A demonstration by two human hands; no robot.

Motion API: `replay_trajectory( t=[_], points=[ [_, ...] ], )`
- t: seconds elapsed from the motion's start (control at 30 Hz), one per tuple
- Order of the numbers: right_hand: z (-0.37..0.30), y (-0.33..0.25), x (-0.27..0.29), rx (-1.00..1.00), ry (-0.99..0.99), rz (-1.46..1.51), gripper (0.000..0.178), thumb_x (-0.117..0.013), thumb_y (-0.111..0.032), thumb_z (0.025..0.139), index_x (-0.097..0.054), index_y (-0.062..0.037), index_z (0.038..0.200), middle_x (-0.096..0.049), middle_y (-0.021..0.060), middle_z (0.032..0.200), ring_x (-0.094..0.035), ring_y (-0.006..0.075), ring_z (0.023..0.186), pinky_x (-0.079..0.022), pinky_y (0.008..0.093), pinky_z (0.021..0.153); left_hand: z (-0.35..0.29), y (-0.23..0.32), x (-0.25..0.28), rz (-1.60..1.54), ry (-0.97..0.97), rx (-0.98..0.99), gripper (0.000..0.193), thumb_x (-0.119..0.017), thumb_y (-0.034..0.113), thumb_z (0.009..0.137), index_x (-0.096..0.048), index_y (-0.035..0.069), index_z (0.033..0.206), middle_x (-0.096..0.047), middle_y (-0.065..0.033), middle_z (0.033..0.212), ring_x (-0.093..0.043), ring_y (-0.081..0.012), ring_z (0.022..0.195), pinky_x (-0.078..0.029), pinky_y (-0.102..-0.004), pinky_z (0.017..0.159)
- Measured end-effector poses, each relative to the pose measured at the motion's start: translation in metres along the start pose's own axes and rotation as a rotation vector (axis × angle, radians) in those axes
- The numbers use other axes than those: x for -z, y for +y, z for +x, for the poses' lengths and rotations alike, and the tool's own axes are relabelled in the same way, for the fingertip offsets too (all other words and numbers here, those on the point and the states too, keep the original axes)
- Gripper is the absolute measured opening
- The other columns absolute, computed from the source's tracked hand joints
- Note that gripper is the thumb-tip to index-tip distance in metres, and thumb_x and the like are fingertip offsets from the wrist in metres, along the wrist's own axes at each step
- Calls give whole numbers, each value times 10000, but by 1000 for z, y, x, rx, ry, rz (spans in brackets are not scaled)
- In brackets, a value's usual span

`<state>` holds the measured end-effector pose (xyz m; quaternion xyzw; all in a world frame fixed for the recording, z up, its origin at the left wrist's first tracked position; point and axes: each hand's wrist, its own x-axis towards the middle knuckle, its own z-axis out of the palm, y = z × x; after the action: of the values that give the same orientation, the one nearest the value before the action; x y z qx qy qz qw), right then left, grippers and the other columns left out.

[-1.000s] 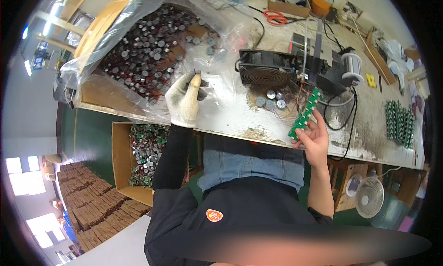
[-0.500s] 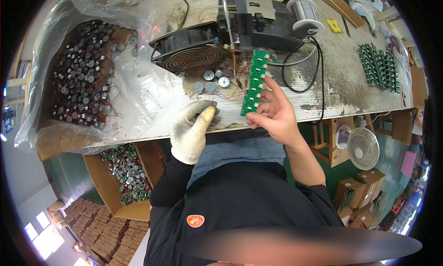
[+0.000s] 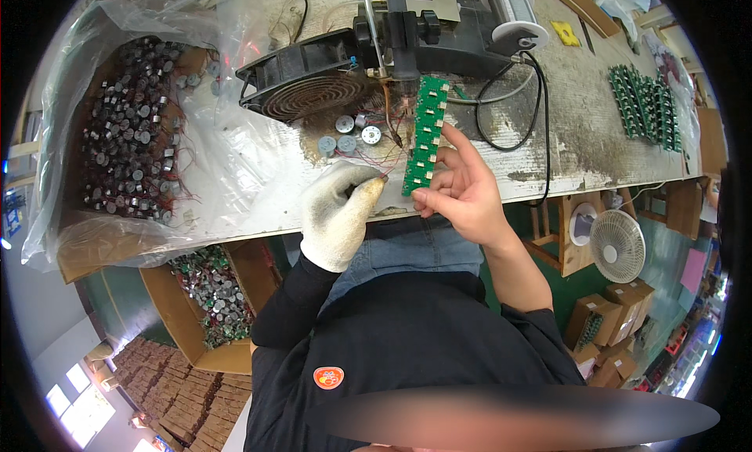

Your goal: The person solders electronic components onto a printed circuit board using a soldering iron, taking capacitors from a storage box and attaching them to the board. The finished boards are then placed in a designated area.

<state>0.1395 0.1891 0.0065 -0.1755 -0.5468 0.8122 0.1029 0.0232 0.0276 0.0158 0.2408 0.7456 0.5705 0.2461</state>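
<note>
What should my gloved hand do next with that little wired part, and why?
Probably bring the left hand a little rightward, carrying the small wired part to the green circuit strip. The right hand holds the strip upright under the soldering fixture, and the part's thin wires stop just short of the strip's lower end.

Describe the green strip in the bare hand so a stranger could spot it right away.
Start at the black fan lying flat on the workbench. Just right of it, the right hand holds a long green circuit strip upright by its lower end. Other green strips lie piled at the bench's far right; this one alone is in a hand.
</note>
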Motion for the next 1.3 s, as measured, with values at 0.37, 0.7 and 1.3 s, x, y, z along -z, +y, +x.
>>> replay_trajectory(
  t=[0.37,0.7,1.3],
  points=[
    [0,1,0,69,35,123,812,-595,136,795,-172,-43,1464,-523,208,1163,-645,182,729,-547,254,561,9,11,-10,-210,-153,226,158,-607,113,859,-660,-33,889,-636,-51,777,-580,-108,730,-459,-261,658],
    [4,-4,-5,88,41,110,806,-584,144,794,-166,-30,1460,-523,215,1163,-649,172,728,-549,242,564,12,17,-11,-443,-140,354,151,-585,101,878,-642,-38,899,-645,-52,797,-594,-98,729,-483,-249,648],
    [8,-7,-10,140,71,86,796,-583,147,787,-185,-38,1451,-529,203,1153,-646,163,730,-558,248,573,15,19,-10,-473,-115,371,144,-585,94,876,-637,-38,901,-647,-72,786,-614,-106,697,-502,-238,624]
  ],
)
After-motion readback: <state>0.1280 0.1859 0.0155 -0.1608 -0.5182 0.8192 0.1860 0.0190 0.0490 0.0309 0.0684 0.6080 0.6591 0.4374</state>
